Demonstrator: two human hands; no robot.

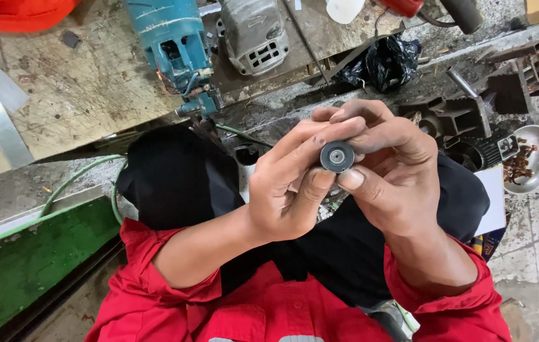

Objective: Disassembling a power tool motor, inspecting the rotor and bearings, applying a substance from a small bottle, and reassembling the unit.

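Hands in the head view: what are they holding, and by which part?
A small round black bearing, pinched at its rim by left hand and right hand.

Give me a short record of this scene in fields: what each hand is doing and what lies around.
Held thing: small round black part with a metal centre
Left hand: fingers pinch the part from the left
Right hand: fingers grip it from the right
Ahead: teal power tool body and grey motor housing on a wooden board
Right side: metal bowl
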